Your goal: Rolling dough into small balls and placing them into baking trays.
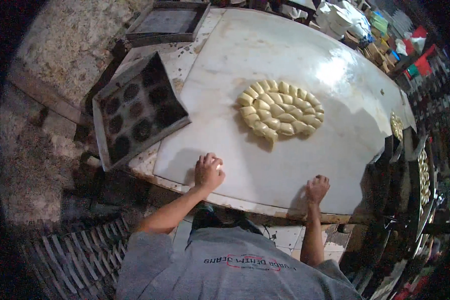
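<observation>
My left hand point(209, 172) is curled on the white tabletop near its front edge. A pale bit of what looks like dough point(219, 167) shows between its thumb and fingers. Farther right, near the same edge, my right hand point(317, 188) rests with bent, closed fingers; whatever lies under them is hidden. Beyond both hands, around the middle of the table, a cluster of cut, pale yellow dough pieces point(285, 107) sits packed in an oval, touching one another. Neither hand touches that cluster.
A dark, worn baking tray point(182, 121) with round marks lies tilted over the table's left edge. Another tray point(157, 37) stands behind it. On the right are dark trays with more dough pieces point(424, 177). Bags and boxes point(377, 50) crowd the far right.
</observation>
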Demonstrator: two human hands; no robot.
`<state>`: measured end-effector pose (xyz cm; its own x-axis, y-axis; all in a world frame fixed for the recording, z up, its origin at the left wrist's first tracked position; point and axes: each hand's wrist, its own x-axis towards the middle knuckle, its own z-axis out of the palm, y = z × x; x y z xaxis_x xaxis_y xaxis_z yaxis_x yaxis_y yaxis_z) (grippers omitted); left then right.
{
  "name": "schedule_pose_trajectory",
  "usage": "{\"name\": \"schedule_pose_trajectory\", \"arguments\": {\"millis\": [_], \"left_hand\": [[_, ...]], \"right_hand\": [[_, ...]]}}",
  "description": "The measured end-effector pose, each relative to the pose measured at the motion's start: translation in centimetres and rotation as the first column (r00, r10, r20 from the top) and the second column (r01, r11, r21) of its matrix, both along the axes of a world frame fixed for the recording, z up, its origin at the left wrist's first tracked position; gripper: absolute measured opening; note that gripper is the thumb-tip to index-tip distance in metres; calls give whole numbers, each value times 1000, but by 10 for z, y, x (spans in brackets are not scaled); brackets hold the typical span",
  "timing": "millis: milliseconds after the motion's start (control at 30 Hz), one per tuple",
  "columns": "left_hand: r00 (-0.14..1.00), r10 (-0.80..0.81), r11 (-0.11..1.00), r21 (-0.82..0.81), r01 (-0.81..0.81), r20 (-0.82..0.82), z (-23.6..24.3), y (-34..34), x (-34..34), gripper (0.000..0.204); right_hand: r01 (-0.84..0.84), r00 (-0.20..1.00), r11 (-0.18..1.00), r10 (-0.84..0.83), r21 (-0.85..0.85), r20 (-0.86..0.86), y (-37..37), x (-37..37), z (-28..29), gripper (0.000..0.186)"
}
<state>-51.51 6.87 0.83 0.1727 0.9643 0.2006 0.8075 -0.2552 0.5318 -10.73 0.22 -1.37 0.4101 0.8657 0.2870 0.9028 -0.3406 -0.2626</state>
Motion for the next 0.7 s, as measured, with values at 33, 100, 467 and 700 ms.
{"name": "schedule_pose_trajectory", "arguments": {"millis": [33,100,467,700], "left_hand": [[998,-27,999,-29,28,49,11,-2,-15,20],[978,-111,982,-134,136,176,34,10,-44,27],[966,91,982,-181,-47,243,72,120,-253,47],[463,155,831,-369,417,873,89,88,-296,47]], "right_hand": [[-35,999,998,34,-55,-32,-10,-9,2,26],[-48,995,993,38,-107,-94,-22,-30,10,29],[-439,-29,870,234,223,-972,120,-372,163,48],[-370,551,763,640,530,-536,194,-494,204,46]]}}
